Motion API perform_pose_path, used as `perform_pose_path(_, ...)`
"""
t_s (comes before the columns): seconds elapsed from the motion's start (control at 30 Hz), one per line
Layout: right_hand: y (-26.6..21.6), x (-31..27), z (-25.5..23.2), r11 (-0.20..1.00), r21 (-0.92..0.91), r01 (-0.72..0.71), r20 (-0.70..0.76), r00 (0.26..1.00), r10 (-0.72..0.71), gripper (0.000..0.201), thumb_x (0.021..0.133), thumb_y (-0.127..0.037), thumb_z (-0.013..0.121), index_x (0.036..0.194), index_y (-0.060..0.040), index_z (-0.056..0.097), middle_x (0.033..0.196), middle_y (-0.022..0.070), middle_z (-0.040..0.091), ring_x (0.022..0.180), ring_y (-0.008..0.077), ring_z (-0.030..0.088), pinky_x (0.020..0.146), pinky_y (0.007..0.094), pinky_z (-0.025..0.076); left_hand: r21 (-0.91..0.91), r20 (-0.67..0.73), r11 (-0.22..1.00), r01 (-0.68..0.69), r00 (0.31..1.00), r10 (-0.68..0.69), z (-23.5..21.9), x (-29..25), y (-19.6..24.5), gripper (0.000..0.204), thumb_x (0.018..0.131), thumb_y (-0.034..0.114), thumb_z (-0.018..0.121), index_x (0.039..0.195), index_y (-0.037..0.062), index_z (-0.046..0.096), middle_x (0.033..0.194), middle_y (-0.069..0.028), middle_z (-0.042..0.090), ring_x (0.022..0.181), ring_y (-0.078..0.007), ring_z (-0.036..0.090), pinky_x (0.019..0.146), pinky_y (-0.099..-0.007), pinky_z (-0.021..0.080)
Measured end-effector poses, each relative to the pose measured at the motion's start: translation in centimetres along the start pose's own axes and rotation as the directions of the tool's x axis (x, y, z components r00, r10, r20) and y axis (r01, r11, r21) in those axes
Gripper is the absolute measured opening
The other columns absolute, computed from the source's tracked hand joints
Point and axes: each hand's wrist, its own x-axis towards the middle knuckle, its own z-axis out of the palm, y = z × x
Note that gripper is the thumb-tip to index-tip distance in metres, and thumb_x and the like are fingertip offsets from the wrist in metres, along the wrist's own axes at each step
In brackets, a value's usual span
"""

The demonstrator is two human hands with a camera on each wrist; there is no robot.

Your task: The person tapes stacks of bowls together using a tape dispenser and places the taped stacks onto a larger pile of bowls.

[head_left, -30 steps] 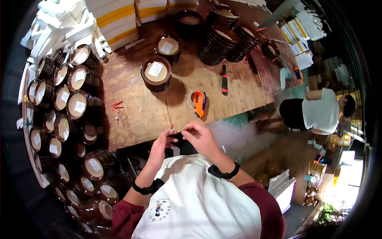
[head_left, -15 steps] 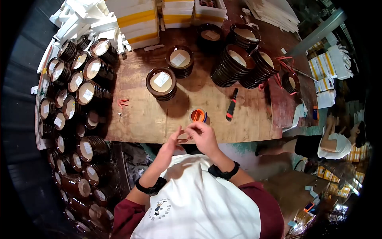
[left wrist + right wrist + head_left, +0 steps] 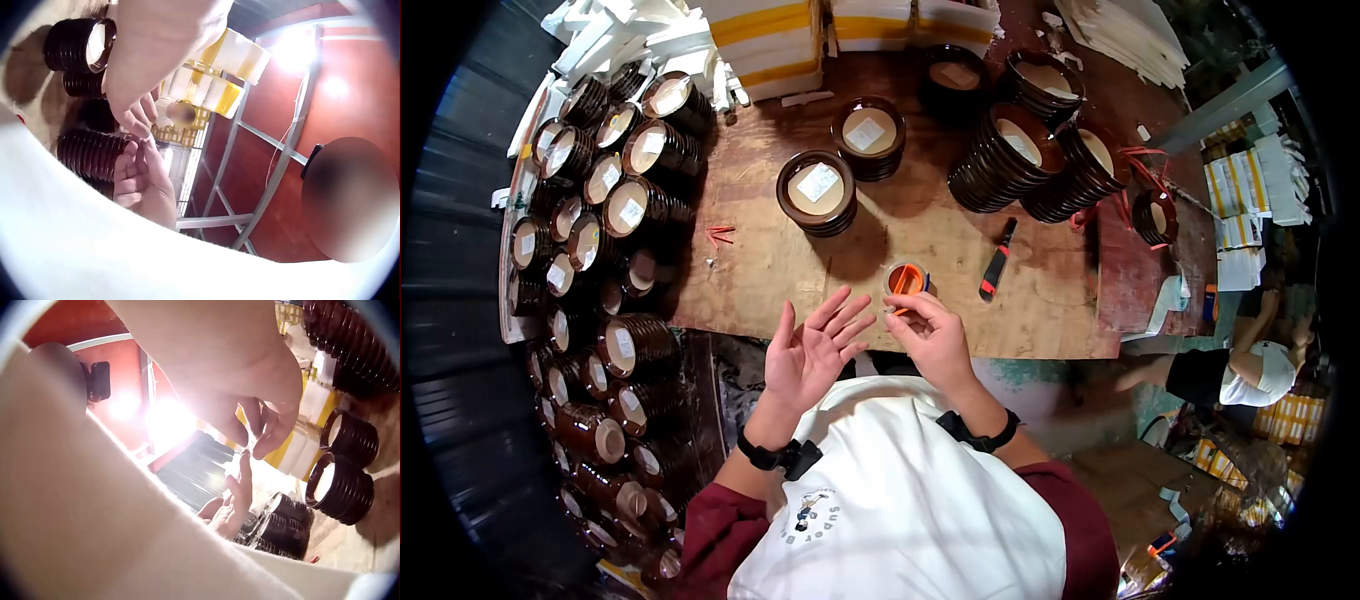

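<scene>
In the head view my left hand [image 3: 812,355] is held palm up at the table's near edge, fingers spread, with nothing in it. Beside it my right hand [image 3: 935,345] has thumb and fingertips pinched together. Between them in the right wrist view seems to be a tiny pale thing [image 3: 251,441], too small to identify. Just beyond the right hand lies an orange tape dispenser [image 3: 909,279]; to its right is a black-and-red knife [image 3: 996,266]. Two shorter stacks of brown dishes, one nearer [image 3: 818,190] and one behind [image 3: 868,134], carry white labels.
Taller dish stacks [image 3: 990,170] stand at the table's back right. Many labelled stacks [image 3: 632,205] crowd the left side. White boxes with yellow bands [image 3: 770,45] line the back. Red strips [image 3: 720,235] lie on the tabletop. Another person [image 3: 1255,375] is at the far right.
My left hand has turned palm up and spread its fingers, drawing a little apart from the right hand. The right hand stays pinched. The head view has shifted, and the tabletop things appear farther right.
</scene>
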Motion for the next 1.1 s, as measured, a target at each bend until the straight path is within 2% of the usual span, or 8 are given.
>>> perform_pose_path(0.2, -0.9, 0.4, 0.8, 1.0, 0.001, 0.009, 0.027, 1.0, -0.009, 0.024, 0.093, -0.003, 0.068, 0.115, 0.005, 0.067, 0.104, 0.0081, 0.067, 0.089, 0.0119, 0.068, 0.079, 0.0238, 0.054, 0.028, 0.063, 1.0, -0.009, 0.998, 0.008, 0.1, -0.7, 1.1, 0.076, 0.105, 0.059, 0.025, 0.155, 0.0024, 0.03, 0.158, -0.0217, 0.034, 0.142, -0.0395, 0.038, 0.115, -0.0503, 0.036)
perform_pose_path(0.3, -1.5, 0.5, 1.7, 1.0, 0.017, -0.007, 0.038, 0.999, 0.006, 0.026, 0.093, -0.003, 0.068, 0.117, 0.0046, 0.067, 0.104, 0.0075, 0.067, 0.09, 0.0116, 0.067, 0.079, 0.0236, 0.053, -0.065, 0.108, 0.997, 0.043, 0.994, -0.036, -0.9, -1.0, 1.7, 0.076, 0.105, 0.061, 0.025, 0.156, 0.0048, 0.029, 0.154, -0.0214, 0.041, 0.135, -0.0384, 0.047, 0.113, -0.0503, 0.037)
perform_pose_path(0.4, -1.6, 0.6, 3.2, 0.972, 0.18, -0.149, 0.036, 0.989, 0.145, 0.026, 0.093, -0.004, 0.068, 0.118, 0.0035, 0.068, 0.102, 0.0074, 0.067, 0.089, 0.0117, 0.067, 0.079, 0.024, 0.053, -0.138, 0.238, 0.983, 0.117, 0.968, -0.082, -1.5, -1.3, 2.1, 0.08, 0.103, 0.065, 0.02, 0.158, 0.0065, 0.026, 0.133, -0.0201, 0.059, 0.109, -0.032, 0.057, 0.099, -0.0441, 0.042)
perform_pose_path(0.5, -1.4, 0.7, 4.3, 0.992, 0.104, -0.073, 0.034, 0.997, 0.07, 0.025, 0.093, -0.004, 0.069, 0.117, 0.0037, 0.069, 0.1, 0.0074, 0.067, 0.089, 0.0119, 0.067, 0.08, 0.0237, 0.053, -0.182, 0.264, 0.974, 0.132, 0.961, -0.081, -1.5, -1.7, 2.2, 0.08, 0.103, 0.067, 0.018, 0.159, 0.0102, 0.026, 0.103, -0.0131, 0.066, 0.084, -0.0245, 0.053, 0.084, -0.0401, 0.04)
perform_pose_path(0.53, -1.3, 0.6, 4.7, 0.993, 0.094, -0.071, 0.03, 0.997, 0.069, 0.025, 0.093, -0.004, 0.069, 0.116, 0.0041, 0.069, 0.1, 0.0079, 0.068, 0.089, 0.0123, 0.067, 0.08, 0.0238, 0.053, -0.164, 0.189, 0.979, 0.12, 0.978, -0.089, -1.4, -1.9, 2.2, 0.08, 0.102, 0.068, 0.016, 0.16, 0.0126, 0.025, 0.088, -0.009, 0.06, 0.073, -0.0213, 0.048, 0.079, -0.0387, 0.037)
perform_pose_path(0.63, -1.2, 0.7, 5.7, 0.999, 0.03, -0.043, 0.022, 0.999, 0.042, 0.025, 0.091, -0.004, 0.07, 0.115, 0.0051, 0.069, 0.098, 0.0093, 0.068, 0.089, 0.0135, 0.068, 0.079, 0.0245, 0.054, -0.194, 0.24, 0.97, 0.146, 0.966, -0.098, -1.9, -1.9, 2.3, 0.08, 0.102, 0.069, 0.015, 0.16, 0.0148, 0.025, 0.087, -0.0086, 0.059, 0.07, -0.0208, 0.048, 0.08, -0.0393, 0.038)
perform_pose_path(0.83, -2.8, 0.9, 7.0, 0.986, -0.164, 0.043, 0.021, 0.999, -0.04, 0.024, 0.087, -0.004, 0.074, 0.108, 0.0058, 0.07, 0.095, 0.0121, 0.07, 0.081, 0.0168, 0.071, 0.072, 0.0265, 0.056, -0.16, 0.208, 0.974, 0.159, 0.97, -0.125, -2.0, -2.3, 2.3, 0.079, 0.101, 0.07, 0.013, 0.16, 0.0181, 0.025, 0.087, -0.0098, 0.059, 0.071, -0.0211, 0.049, 0.077, -0.0369, 0.039)
perform_pose_path(1.1, -4.2, 0.6, 7.5, 0.949, -0.298, 0.105, 0.002, 0.994, -0.109, 0.017, 0.087, -0.007, 0.073, 0.099, 0.0042, 0.071, 0.086, 0.0129, 0.068, 0.071, 0.02, 0.07, 0.064, 0.0291, 0.055, 0.195, 0.133, 0.979, 0.06, 0.987, -0.087, -1.1, -3.2, 2.3, 0.086, 0.098, 0.074, 0.014, 0.162, 0.0161, 0.018, 0.098, -0.0094, 0.058, 0.08, -0.0199, 0.051, 0.079, -0.033, 0.041)
